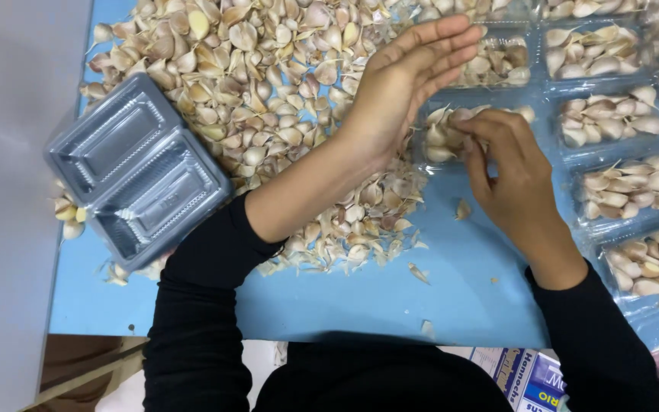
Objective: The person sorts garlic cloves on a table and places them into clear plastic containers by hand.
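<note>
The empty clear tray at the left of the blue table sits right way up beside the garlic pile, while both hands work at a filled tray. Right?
Not quite. The head view shows the empty clear tray lying upside down, its bottom upward. The rest holds.

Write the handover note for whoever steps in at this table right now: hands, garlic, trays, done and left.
Left hand: open, flat, fingers together, resting at the edge of the loose garlic pile, holding nothing.
Right hand: fingers curled on cloves in the clear tray being filled.
Done: filled clear trays sit in a column along the right side of the blue table, with more at the top.
Left: the large pile is still loose; a stack of empty clear trays waits at left. Stray cloves and skins lie near the table's front edge.
</note>
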